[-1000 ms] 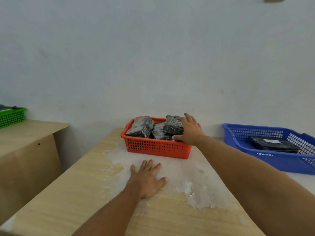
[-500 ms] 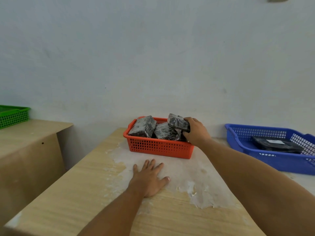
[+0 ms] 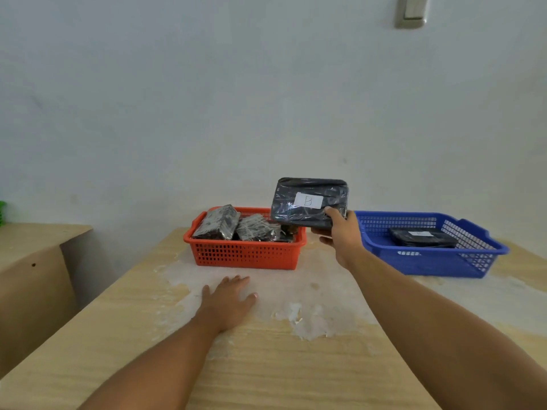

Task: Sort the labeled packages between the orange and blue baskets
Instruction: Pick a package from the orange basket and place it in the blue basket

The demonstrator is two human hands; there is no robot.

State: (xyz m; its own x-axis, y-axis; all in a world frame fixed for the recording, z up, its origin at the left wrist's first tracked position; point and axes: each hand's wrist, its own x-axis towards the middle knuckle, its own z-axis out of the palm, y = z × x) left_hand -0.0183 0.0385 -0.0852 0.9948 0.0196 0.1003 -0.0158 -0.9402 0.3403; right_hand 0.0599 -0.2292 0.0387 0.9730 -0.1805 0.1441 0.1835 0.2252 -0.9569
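My right hand (image 3: 340,236) grips a black plastic-wrapped package (image 3: 309,202) by its lower right corner, held up above the right end of the orange basket (image 3: 245,255). Its white label reads "B" and faces me. Several more wrapped packages (image 3: 236,227) lie in the orange basket. The blue basket (image 3: 429,261) stands to the right with one labeled black package (image 3: 421,236) inside. My left hand (image 3: 228,300) rests flat on the table in front of the orange basket, fingers spread.
The wooden table (image 3: 266,365) has a patchy white film in its middle. A lower wooden surface (image 3: 32,235) stands at the left with a green basket (image 3: 2,213) at the frame's edge. A light switch (image 3: 413,10) is on the wall.
My right hand has closed on a package in the orange basket, lifted it out and turned its label toward me. The left hand stays flat on the table.
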